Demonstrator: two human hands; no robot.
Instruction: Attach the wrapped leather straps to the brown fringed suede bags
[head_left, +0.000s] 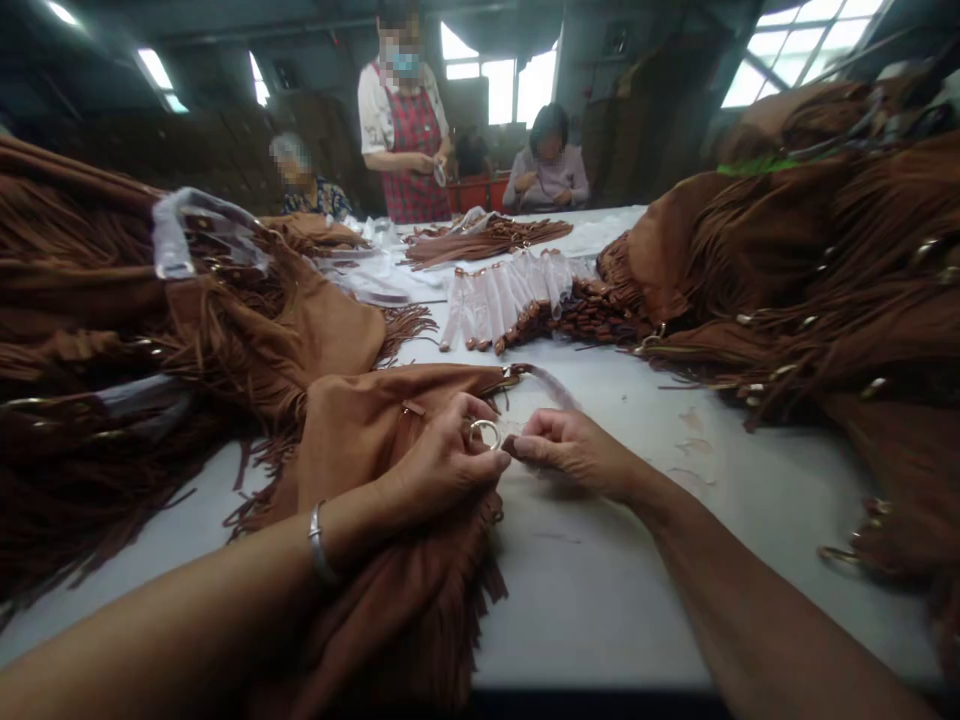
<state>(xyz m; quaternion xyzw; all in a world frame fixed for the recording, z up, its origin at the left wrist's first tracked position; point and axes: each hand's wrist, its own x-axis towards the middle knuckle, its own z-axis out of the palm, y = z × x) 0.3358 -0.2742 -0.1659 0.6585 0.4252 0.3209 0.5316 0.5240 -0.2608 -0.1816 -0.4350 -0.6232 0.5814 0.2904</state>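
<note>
A brown fringed bag [345, 430] lies on the white table [600, 590] in front of me. My left hand [454, 450] rests over the bag's right side, its fingers closed on a gold metal ring [486, 434]. Just right of the ring, my right hand [559, 445] pinches the end of a small brown strap [511, 444]. The strap end is close to the ring; whether it passes through, I cannot tell. Behind my hands, a plastic-wrapped strap [551, 385] runs from a metal fitting at the bag's upper corner.
Fringed brown bags are heaped at left [82, 320] and right [795, 260]. Several plastic-wrapped straps [502, 295] lie in a row beyond my hands. Across the table, a person in a checked apron [414, 140] stands, with seated people [551, 170] on both sides.
</note>
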